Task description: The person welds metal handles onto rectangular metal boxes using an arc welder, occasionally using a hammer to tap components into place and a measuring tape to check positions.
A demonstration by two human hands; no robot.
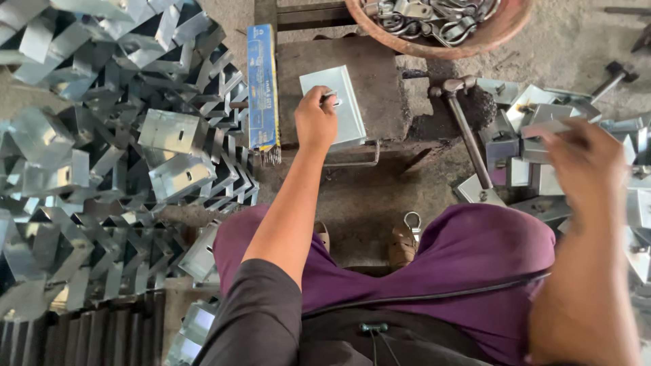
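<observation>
My left hand rests on a folded grey sheet-metal bracket lying on a dark metal block, its fingers pinching a small fastener at the bracket's slot. At the right, my right hand is blurred and closed on another grey metal bracket above a heap of similar pieces. A hammer lies between the block and that heap, its head by the block's right edge.
A big stack of bent metal brackets fills the left side. A long blue box lies beside the block. A round reddish bowl with metal clamps stands at the top. My purple-clad knees and sandals are below.
</observation>
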